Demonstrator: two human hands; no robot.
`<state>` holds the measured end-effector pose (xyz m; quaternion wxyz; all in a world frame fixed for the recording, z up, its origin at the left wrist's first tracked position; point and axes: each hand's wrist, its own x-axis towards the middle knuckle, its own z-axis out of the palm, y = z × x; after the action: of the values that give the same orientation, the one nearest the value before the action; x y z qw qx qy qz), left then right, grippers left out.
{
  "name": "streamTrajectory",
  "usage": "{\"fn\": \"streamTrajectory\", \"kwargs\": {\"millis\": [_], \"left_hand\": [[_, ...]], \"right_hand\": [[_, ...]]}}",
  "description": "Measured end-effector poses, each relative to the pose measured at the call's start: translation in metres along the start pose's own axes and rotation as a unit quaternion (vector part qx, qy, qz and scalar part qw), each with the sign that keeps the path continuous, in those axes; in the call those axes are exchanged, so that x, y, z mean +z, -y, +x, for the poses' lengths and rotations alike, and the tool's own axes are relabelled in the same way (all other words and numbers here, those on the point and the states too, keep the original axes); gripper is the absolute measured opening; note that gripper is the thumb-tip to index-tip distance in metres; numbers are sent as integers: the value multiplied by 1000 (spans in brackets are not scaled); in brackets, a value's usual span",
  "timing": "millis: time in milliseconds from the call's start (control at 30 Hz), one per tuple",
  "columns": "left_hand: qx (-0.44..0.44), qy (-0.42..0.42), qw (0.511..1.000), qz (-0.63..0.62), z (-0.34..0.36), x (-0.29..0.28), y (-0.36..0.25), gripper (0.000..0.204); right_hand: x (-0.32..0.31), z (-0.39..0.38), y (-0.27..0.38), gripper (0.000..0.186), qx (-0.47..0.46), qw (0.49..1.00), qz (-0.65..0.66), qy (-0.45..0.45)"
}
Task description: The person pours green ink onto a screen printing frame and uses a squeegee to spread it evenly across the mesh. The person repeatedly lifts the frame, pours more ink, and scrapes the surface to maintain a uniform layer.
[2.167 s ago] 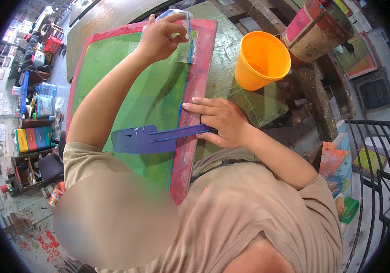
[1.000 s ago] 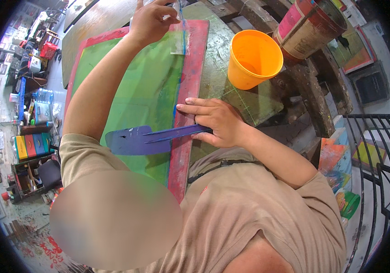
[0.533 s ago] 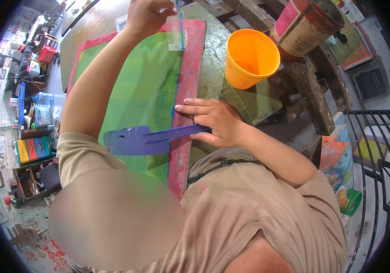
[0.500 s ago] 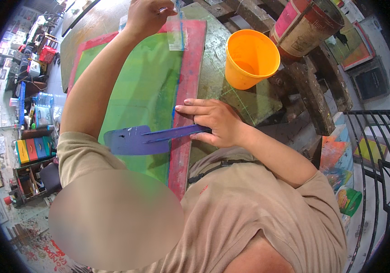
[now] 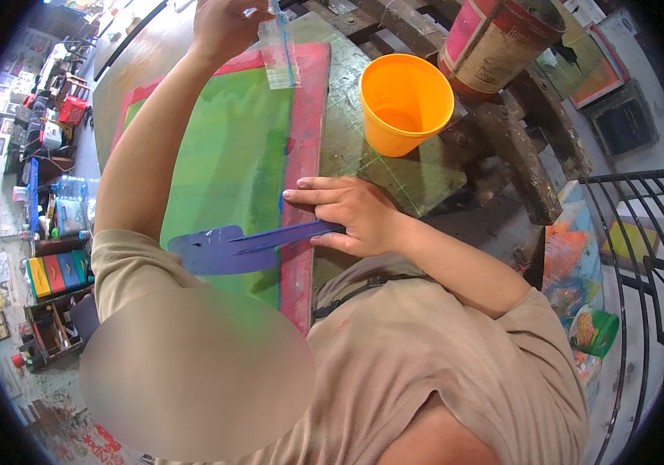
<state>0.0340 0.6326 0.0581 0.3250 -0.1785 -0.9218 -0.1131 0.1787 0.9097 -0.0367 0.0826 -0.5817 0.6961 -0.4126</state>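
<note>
A screen-printing frame with a green mesh point(image 5: 223, 170) and a pinkish-red border point(image 5: 306, 139) lies on a paint-stained board. At its far end my left hand point(image 5: 227, 27) is raised, thumb and fingers pinched on the end of a clear plastic strip point(image 5: 279, 62) with a blue line. This strip hangs over the frame's far right corner. My right hand point(image 5: 359, 215) grips the handle of a purple-blue spatula point(image 5: 227, 249) between thumb and fingers, with two fingers stretched out onto the frame's right border. The spatula's broad blade is over the mesh, partly hidden by my left sleeve.
A yellow-orange plastic bucket point(image 5: 405, 105) stands on the board right of the frame. Behind it is a larger stained tin point(image 5: 494, 46) on a wooden pallet point(image 5: 518, 155). Black metal railing point(image 5: 630, 263) runs along the right. Shelves and boxes point(image 5: 56, 271) line the left.
The whole view has shifted, so the frame, bucket and tin appear farther left. Both hands keep their holds on the strip and the spatula; a little more of the strip shows below my left hand.
</note>
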Motion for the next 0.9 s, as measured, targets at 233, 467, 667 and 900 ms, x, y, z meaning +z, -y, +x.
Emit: {"fn": "streamTrajectory", "kwargs": {"millis": [233, 467, 667, 900], "left_hand": [[19, -49, 998, 45, -5, 12, 15, 13], [-48, 75, 991, 98, 17, 39, 25, 22], [-98, 234, 925, 284, 81, 17, 87, 46], [-160, 36, 968, 191, 62, -9, 51, 57]], "right_hand": [[0, 0, 3, 23, -5, 1000, 11, -23], [1, -1, 1, 22, 1, 1000, 11, -24], [0, 0, 3, 23, -7, 1000, 6, -17], [-1, 0, 9, 25, 13, 1000, -12, 15]]}}
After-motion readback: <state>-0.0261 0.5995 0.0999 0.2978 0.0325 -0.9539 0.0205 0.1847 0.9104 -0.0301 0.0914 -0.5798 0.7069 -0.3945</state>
